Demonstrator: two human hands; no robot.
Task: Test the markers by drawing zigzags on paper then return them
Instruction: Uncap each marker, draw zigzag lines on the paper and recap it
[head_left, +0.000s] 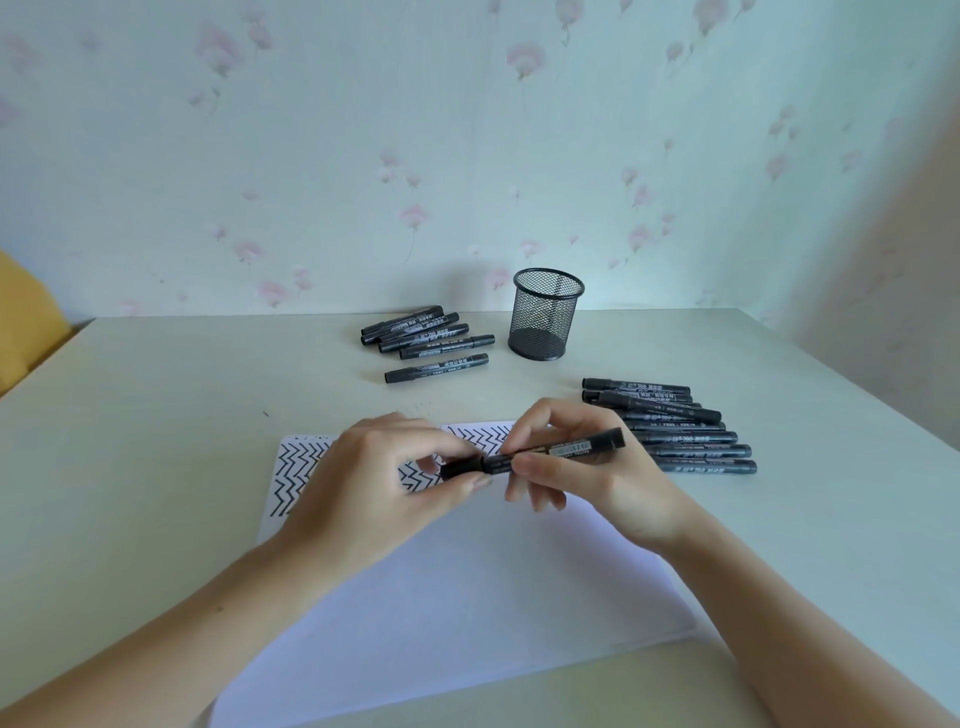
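Both hands hold one black marker (550, 452) level above a white sheet of paper (467, 597). My left hand (379, 488) pinches the cap end between thumb and fingers. My right hand (587, 467) grips the barrel, its fingers curled round it. Black zigzag rows (293, 475) cover the paper's far left part and run behind my hands. A row of several black markers (685, 431) lies to the right of the paper. Another group of several markers (426, 340) lies farther back, left of a black mesh pen cup (545, 322).
The pale table (156, 415) runs back to a floral-papered wall. The mesh cup looks empty. A yellow object (26, 322) sits past the table's left edge. The table's right edge slants down toward the near right.
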